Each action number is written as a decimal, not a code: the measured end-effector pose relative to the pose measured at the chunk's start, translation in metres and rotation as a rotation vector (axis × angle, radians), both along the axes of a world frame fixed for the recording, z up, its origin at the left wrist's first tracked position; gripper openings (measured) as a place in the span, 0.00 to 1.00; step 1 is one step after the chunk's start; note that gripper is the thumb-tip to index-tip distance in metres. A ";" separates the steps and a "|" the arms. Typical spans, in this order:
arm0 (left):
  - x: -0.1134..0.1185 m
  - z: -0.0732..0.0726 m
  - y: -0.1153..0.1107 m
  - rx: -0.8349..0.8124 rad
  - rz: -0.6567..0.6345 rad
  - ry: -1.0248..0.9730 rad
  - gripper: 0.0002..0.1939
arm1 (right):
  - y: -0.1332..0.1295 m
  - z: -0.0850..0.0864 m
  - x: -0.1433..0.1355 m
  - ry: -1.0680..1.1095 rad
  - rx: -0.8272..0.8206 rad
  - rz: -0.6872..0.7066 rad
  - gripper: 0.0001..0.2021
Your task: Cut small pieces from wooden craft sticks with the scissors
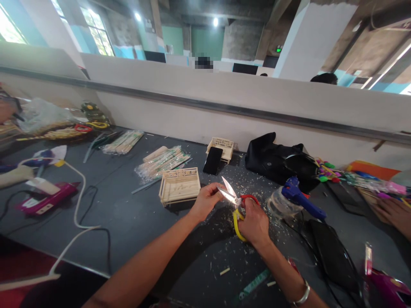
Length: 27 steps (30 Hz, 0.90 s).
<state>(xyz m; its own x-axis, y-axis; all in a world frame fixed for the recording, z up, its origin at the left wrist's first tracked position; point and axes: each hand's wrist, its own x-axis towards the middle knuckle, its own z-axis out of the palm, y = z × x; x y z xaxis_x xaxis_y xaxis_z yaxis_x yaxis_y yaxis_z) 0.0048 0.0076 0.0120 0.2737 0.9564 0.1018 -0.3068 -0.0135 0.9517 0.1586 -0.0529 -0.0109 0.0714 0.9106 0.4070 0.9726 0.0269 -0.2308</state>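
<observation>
My right hand [257,222] grips a pair of scissors [236,200] by their red and yellow handles, with the blades spread apart. Close to the blades, the fingers of my left hand [208,200] are pinched together; whatever they hold is too small to make out. Just left of that hand stands a small tray-like frame [180,188] built of thin wooden sticks. Farther back is a miniature wooden bench [221,147], with a black phone [213,161] leaning against it. Tiny wood clippings [221,244] lie scattered on the dark table beneath the scissors.
Bagged wooden sticks [163,160] lie behind the frame. To the right are a black bag [282,160], a blue glue gun [303,199] on a clear tub [282,205], and a black case [334,252]. A magenta power strip [48,199] with cables sits left. Other people's hands [396,214] are at both sides.
</observation>
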 end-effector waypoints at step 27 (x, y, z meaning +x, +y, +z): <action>0.002 0.006 -0.004 -0.114 -0.065 -0.188 0.14 | 0.000 -0.006 0.008 0.150 -0.023 -0.113 0.07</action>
<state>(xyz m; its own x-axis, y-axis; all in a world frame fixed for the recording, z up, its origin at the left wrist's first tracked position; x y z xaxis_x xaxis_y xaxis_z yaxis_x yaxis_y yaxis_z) 0.0063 0.0036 0.0179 0.3216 0.9456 0.0491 -0.4755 0.1165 0.8720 0.1669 -0.0528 -0.0171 0.2320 0.9023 0.3634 0.9239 -0.0875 -0.3725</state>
